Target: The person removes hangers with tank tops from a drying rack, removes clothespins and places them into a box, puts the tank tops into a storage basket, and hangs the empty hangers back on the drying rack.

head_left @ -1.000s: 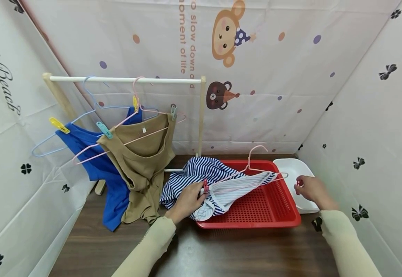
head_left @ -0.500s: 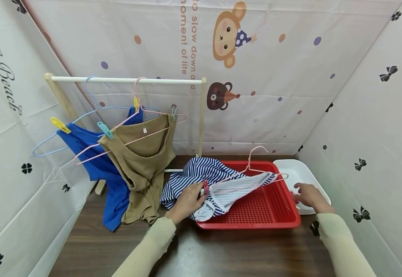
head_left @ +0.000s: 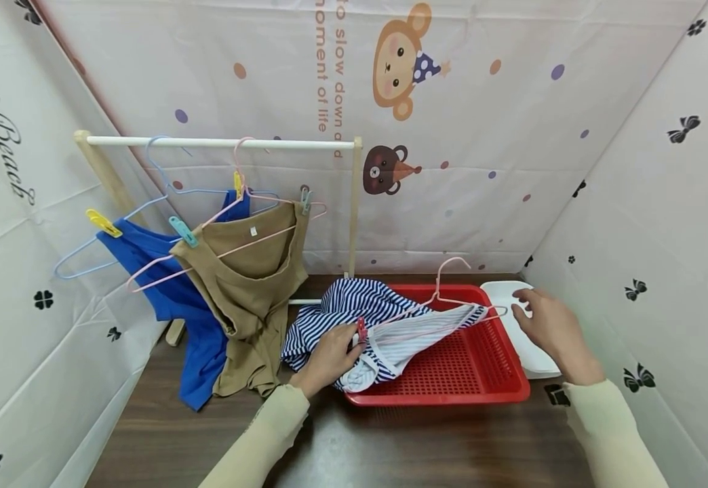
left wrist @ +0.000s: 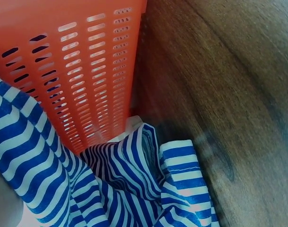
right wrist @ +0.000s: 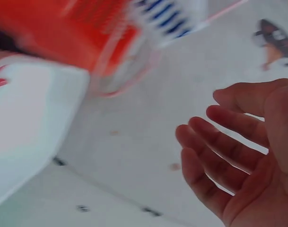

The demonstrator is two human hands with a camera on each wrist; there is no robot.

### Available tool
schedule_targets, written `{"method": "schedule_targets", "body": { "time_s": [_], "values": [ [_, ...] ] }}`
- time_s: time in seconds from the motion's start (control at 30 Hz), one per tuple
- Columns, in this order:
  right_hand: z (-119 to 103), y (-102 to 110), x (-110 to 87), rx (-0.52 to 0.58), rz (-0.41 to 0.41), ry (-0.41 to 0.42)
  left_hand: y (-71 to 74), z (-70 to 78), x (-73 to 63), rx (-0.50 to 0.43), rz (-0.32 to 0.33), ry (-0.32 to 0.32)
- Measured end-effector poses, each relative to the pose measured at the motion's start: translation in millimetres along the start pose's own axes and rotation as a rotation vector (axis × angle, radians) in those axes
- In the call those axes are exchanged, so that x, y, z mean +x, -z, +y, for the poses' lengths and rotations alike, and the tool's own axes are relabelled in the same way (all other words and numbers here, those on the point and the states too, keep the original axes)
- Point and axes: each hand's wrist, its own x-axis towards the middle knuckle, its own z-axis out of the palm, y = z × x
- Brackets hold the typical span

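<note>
Beside the red clip [head_left: 363, 329], my left hand [head_left: 327, 354] pinches the striped shirt [head_left: 360, 301]; near the white tray [head_left: 527, 349], my right hand [head_left: 554, 332] is empty, fingers loosely curved. Between them, the pink hanger [head_left: 437, 285] crosses the red basket [head_left: 439, 398]. A tug could slip the shirt's far shoulder, where I see no clip.

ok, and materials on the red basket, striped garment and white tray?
Red basket: almost certainly molded plastic, slight sheen; regular slots in one-piece walls.
Striped garment: soft, matte fabric, probably cotton-like knit; it slumps in loose folds, but the weave isn't legible.
White tray: smooth, likely plastic, rounded corners; coated metal not ruled out.
</note>
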Motion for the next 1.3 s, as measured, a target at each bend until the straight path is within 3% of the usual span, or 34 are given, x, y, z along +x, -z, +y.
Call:
{"method": "schedule_targets", "body": {
  "time_s": [0.17,0.37,0.47,0.57,0.73,0.9,1.0,1.3],
  "values": [
    [-45.0,20.6,-3.9,-0.001,0.221,0.170,0.2,-0.3,0.4,-0.007,-0.003,-0.010],
    [-94.4,23.1,-0.3,0.124,0.301,0.431,1.3,-0.9,1.4,-0.001,-0.001,-0.022],
    [-118.4,17.4,0.1,0.221,0.265,0.507,1.9,-1.1,1.6,-0.003,-0.003,-0.024],
    [-142.1,9.6,-1.0,0.275,0.168,0.507,1.9,-1.2,1.6,-0.005,0.002,-0.029],
    [-174.0,-7.9,2.1,0.246,-0.027,0.464,1.2,-1.6,0.6,-0.015,0.000,-0.030],
    [-194.0,-27.1,8.7,0.215,-0.170,0.435,2.0,-1.2,0.6,-0.017,0.001,-0.038],
    [-200.9,-37.5,12.3,0.207,-0.214,0.424,2.5,-0.9,0.9,-0.014,0.006,-0.044],
    [-211.6,-55.8,17.3,0.194,-0.232,0.432,2.5,-0.4,0.4,-0.015,-0.005,-0.043]
  ]
}}
